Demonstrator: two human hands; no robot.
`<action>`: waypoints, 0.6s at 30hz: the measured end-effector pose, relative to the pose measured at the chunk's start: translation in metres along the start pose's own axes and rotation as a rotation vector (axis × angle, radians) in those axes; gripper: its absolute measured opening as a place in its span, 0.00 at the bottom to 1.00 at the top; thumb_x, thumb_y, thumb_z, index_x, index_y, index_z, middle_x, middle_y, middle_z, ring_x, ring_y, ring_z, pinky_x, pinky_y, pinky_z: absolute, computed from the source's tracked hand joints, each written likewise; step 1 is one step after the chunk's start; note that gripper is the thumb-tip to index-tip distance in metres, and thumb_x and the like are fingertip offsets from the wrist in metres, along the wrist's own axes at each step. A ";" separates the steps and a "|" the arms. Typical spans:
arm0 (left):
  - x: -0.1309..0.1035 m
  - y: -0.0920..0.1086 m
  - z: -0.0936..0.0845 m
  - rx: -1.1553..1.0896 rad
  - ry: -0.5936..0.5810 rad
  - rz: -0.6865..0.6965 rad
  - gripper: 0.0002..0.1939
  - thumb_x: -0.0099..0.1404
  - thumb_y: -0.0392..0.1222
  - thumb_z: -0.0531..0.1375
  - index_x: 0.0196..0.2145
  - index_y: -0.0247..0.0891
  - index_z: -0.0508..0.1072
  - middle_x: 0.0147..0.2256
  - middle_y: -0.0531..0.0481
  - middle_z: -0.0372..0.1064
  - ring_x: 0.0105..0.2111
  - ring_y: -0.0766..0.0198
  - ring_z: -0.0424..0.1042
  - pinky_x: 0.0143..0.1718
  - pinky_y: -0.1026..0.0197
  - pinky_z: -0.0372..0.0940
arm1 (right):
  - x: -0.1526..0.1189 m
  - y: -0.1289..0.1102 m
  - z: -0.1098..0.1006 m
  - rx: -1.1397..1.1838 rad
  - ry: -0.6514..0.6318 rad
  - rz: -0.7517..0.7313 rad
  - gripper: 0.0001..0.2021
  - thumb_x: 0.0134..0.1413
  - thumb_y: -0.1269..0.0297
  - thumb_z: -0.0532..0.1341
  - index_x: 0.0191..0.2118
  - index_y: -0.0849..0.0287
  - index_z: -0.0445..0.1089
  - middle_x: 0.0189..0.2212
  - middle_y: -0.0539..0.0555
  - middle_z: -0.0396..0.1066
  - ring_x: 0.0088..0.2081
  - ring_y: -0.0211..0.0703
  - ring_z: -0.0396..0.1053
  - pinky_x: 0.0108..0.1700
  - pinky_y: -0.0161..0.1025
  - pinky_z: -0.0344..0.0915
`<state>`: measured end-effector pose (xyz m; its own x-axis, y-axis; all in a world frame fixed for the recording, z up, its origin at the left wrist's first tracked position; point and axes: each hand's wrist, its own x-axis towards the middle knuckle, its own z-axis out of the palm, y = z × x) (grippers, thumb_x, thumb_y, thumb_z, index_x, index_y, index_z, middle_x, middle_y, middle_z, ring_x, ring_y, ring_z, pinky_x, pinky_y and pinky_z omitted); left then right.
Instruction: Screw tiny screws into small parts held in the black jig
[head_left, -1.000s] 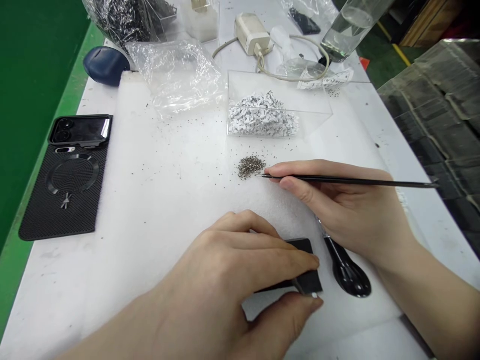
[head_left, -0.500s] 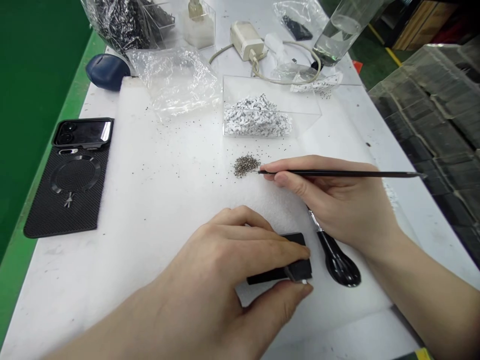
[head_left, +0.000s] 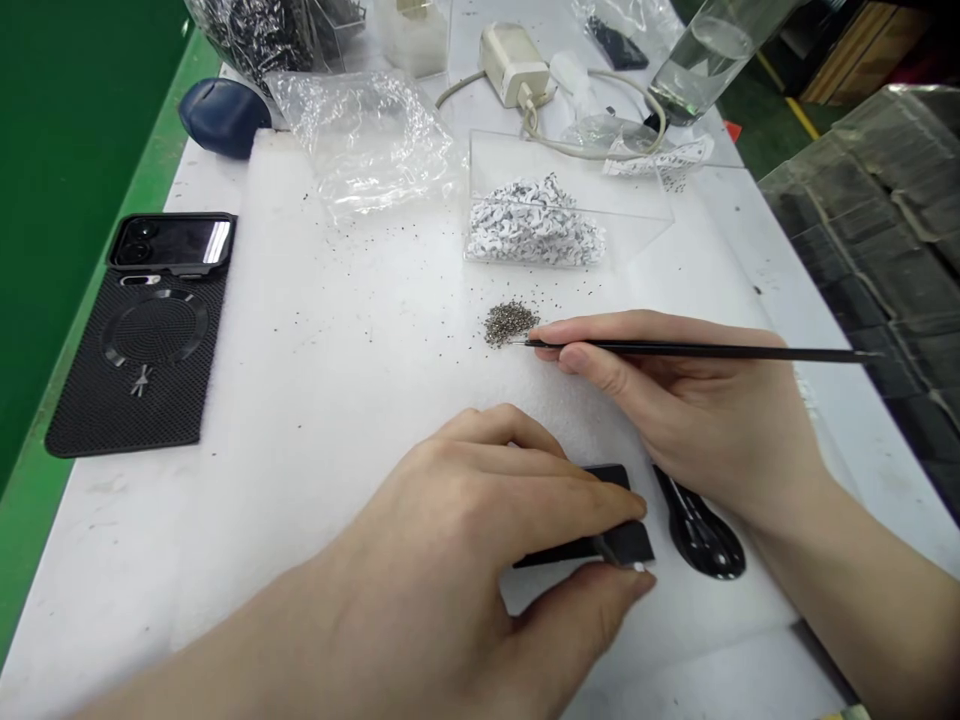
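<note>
My left hand grips a small black block between thumb and fingers, low in the middle; a tiny white piece shows at the block's edge by the thumb. My right hand pinches a thin black stick with a fine metal tip. That tip is at the lower right edge of a small pile of tiny metallic pieces. Beneath my right hand lies a black-handled tool, its upper end hidden. Behind the pile, a clear tray holds many small white parts.
A phone in a black case lies at the left. Clear plastic bags, a dark blue object, a white charger with cable and a clear liquid container stand behind. Transparent boxes are stacked at the right.
The view has shifted slightly, so most things appear further right. Both hands keep their holds, and the stick's tip remains beside the metallic pile.
</note>
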<state>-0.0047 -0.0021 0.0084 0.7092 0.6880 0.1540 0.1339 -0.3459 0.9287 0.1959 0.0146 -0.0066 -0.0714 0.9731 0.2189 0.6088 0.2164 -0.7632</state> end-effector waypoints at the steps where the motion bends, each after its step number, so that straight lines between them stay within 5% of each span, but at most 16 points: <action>1: 0.000 0.001 0.000 0.002 -0.001 -0.007 0.07 0.71 0.32 0.65 0.46 0.31 0.81 0.40 0.52 0.84 0.40 0.64 0.80 0.53 0.62 0.73 | 0.000 0.000 0.000 -0.006 -0.001 0.001 0.07 0.64 0.67 0.69 0.45 0.49 0.84 0.42 0.41 0.86 0.44 0.32 0.83 0.49 0.22 0.77; 12: -0.001 0.001 -0.001 -0.060 -0.011 -0.046 0.06 0.71 0.34 0.65 0.43 0.36 0.82 0.39 0.52 0.85 0.38 0.61 0.81 0.53 0.55 0.76 | 0.000 -0.001 -0.002 0.001 -0.027 0.030 0.08 0.64 0.66 0.69 0.45 0.46 0.84 0.44 0.43 0.85 0.46 0.41 0.84 0.49 0.33 0.82; 18: 0.000 0.001 0.000 -0.028 -0.018 -0.043 0.06 0.71 0.33 0.63 0.42 0.36 0.81 0.39 0.51 0.84 0.39 0.60 0.81 0.53 0.57 0.76 | -0.001 -0.001 -0.003 -0.021 -0.025 0.043 0.07 0.64 0.64 0.70 0.45 0.45 0.84 0.43 0.41 0.85 0.45 0.38 0.83 0.47 0.30 0.80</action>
<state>-0.0047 -0.0028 0.0094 0.7158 0.6900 0.1073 0.1455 -0.2977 0.9435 0.1974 0.0129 -0.0042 -0.0646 0.9832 0.1708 0.6285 0.1731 -0.7584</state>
